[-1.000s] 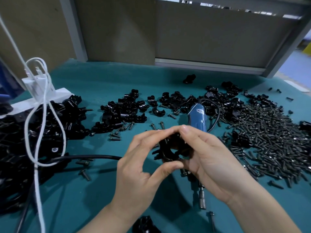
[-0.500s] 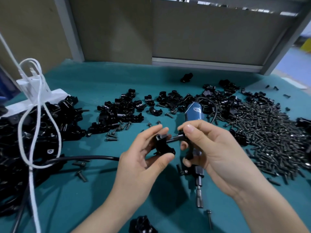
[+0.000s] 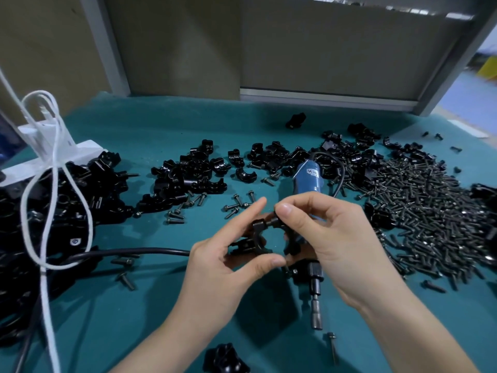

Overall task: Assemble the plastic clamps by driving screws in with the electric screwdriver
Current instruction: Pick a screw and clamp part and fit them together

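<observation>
Hovering just above the teal mat (image 3: 161, 305), the black plastic clamp (image 3: 259, 235) sits between both hands at centre frame. The left hand (image 3: 226, 267) grips its left half, thumb curled beneath and forefinger stretched over the top. The right hand (image 3: 330, 238) pinches the upper joint and right half between thumb and forefinger. The blue electric screwdriver (image 3: 308, 179) lies on the mat under the right hand. Screws (image 3: 419, 211) are heaped to the right, loose clamp halves (image 3: 193, 176) behind, and a white cable (image 3: 53, 184) to the left.

Your clamp (image 3: 259, 232) was glossy black plastic; the screws (image 3: 419, 211) at three o'clock, dull dark metal; the counter (image 3: 150, 305), matt teal.
</observation>
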Demonstrator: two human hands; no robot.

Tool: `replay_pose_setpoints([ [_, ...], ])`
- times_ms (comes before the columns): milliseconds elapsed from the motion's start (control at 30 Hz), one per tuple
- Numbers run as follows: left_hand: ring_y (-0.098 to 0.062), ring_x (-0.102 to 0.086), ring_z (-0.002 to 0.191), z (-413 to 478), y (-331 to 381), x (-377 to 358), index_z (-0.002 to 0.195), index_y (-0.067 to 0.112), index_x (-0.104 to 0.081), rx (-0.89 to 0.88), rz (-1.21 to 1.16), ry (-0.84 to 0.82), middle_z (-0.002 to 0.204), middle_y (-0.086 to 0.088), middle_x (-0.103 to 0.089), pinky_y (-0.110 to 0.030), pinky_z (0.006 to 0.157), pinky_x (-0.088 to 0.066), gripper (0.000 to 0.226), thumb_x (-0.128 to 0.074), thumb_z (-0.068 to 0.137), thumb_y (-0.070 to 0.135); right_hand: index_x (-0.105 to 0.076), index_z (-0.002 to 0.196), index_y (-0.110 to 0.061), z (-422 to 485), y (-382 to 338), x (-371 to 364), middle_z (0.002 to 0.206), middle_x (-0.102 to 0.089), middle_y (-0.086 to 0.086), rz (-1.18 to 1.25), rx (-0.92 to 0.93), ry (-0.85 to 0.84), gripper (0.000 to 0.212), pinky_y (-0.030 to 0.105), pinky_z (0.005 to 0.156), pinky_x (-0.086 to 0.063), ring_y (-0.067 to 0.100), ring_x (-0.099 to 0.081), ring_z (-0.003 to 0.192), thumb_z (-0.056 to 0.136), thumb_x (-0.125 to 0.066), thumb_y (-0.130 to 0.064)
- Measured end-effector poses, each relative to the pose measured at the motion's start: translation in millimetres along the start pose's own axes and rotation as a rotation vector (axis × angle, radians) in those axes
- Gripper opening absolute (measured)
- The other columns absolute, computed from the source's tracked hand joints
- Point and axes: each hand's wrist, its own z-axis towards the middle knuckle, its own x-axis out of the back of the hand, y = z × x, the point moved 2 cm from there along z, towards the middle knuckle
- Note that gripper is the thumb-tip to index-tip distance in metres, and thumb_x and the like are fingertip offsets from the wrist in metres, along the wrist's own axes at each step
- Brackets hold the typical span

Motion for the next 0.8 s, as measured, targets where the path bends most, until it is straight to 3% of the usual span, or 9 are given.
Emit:
replay_pose_setpoints([
  [167,0.000,-0.058,0.118,0.5,-3.1,0.4,0.124,0.049,-0.056,0.042,-0.029,-0.039,0.120,0.024,-0.065,-0.021,0.102,-0.043,0.067,-0.079,0.062,0.053,-0.073,0.077,-0.014,-0.6,-0.3,-1.9,0.065,-0.068,-0.003,0.046,0.016,-0.019,0.020,0.021,0.049,-0.052,0.007,-0.065,0.057,0.068,-0.070,-0.032],
  [400,0.000,-0.054,0.122,0.9,-4.9,1.1,0.125,0.055,-0.054,0.063,-0.061,-0.112,0.126,0.024,-0.062,-0.011,0.098,-0.040,0.064,-0.077,0.066,0.057,-0.060,0.071,-0.009,-0.2,1.0,-0.7,0.061,-0.063,-0.003,0.038,0.032,0.031,0.027,0.021,0.046,-0.051,0.008,-0.063,0.055,0.066,-0.072,-0.033],
  [633,0.011,-0.056,0.114,1.1,-6.9,0.0,0.133,0.055,-0.041,0.048,0.052,-0.152,0.119,0.038,-0.058,-0.003,0.091,-0.038,0.072,-0.074,0.069,0.048,-0.065,0.073,-0.020,-2.9,10.3,-3.1,0.064,-0.066,-0.006,-0.242,0.138,0.136,0.023,0.018,0.057,-0.046,0.005,-0.058,0.057,0.075,-0.070,-0.042],
  [733,0.013,-0.060,0.102,1.1,-5.9,2.0,0.133,0.059,-0.036,0.066,0.100,-0.135,0.106,0.034,-0.066,0.000,0.085,-0.038,0.071,-0.069,0.070,0.057,-0.068,0.074,-0.020,-3.6,12.1,-2.2,0.063,-0.065,-0.008,-0.229,0.130,0.145,0.022,0.016,0.057,-0.044,0.003,-0.056,0.058,0.073,-0.074,-0.041],
  [800,0.007,-0.058,0.111,1.3,-4.6,2.5,0.136,0.060,-0.034,0.077,0.107,-0.131,0.114,0.029,-0.064,-0.002,0.087,-0.039,0.071,-0.062,0.071,0.069,-0.070,0.073,-0.018,-3.0,12.9,-0.9,0.063,-0.065,-0.006,-0.145,0.084,0.109,0.014,0.018,0.058,-0.048,0.004,-0.057,0.058,0.072,-0.078,-0.029],
])
